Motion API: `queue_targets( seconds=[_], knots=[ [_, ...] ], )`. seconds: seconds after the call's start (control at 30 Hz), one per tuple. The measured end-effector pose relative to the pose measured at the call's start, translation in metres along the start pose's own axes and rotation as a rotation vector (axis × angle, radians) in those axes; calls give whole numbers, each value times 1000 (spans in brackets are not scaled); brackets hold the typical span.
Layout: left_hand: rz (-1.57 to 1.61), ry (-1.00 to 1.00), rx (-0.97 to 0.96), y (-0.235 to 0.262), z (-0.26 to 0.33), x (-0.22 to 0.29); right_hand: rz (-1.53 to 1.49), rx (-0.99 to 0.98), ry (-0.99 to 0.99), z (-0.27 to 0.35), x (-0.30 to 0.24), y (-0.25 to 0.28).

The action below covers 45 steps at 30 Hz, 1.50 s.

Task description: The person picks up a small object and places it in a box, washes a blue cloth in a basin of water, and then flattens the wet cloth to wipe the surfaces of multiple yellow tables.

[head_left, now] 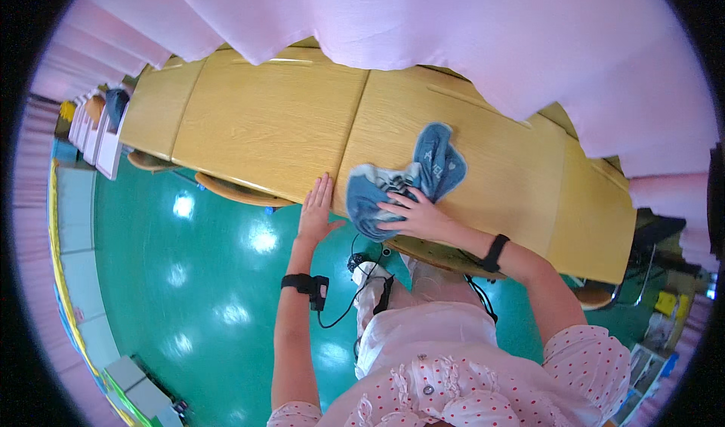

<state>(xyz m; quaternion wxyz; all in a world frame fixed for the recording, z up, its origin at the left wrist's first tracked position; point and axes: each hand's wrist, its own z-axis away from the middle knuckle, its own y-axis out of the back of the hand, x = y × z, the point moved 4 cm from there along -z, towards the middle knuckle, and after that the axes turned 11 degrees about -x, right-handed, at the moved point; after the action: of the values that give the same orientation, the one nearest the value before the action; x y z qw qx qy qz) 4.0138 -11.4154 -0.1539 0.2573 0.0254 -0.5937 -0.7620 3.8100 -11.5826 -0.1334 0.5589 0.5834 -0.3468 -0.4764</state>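
A blue towel (440,164) with a striped band and pale lettering lies bunched on the wooden table (279,117), its lower left part at the near edge. Fingers spread, my right hand (415,217) presses down on the towel's middle, covering some of its folds. To the left, my left hand (316,212) rests flat on the table's near edge, fingers stretched out and together, thumb apart. It holds nothing and lies a short way from the towel.
Pink curtains (453,19) hang along the table's far side. Chair backs (238,191) are tucked under the near edge. A cable (343,314) runs from the band on my left wrist. White desks (108,154) with bags stand at far left, above the green floor (219,261).
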Motion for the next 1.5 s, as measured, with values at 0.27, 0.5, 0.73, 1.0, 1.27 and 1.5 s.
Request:
queue_targets(
  seconds=[0.27,0.5,0.73,1.0,1.27,1.5],
  knots=[
    [-222,-2,34,-16,-8,-1,-13,-160,-863,241,1,-11],
    [-280,-57,68,-19,-9,2,-231,-108,-1448,363,-91,-65],
    [-277,-219,-6,-13,4,-4,-631,420,-1450,317,-148,-82],
    [-99,-223,-100,-23,89,-21,-532,864,-929,127,-107,106],
    [142,62,-22,-60,210,-92,-290,933,-799,-111,-46,115],
    [300,284,83,-61,275,-135,-305,167,-783,-211,-40,19]
  ],
)
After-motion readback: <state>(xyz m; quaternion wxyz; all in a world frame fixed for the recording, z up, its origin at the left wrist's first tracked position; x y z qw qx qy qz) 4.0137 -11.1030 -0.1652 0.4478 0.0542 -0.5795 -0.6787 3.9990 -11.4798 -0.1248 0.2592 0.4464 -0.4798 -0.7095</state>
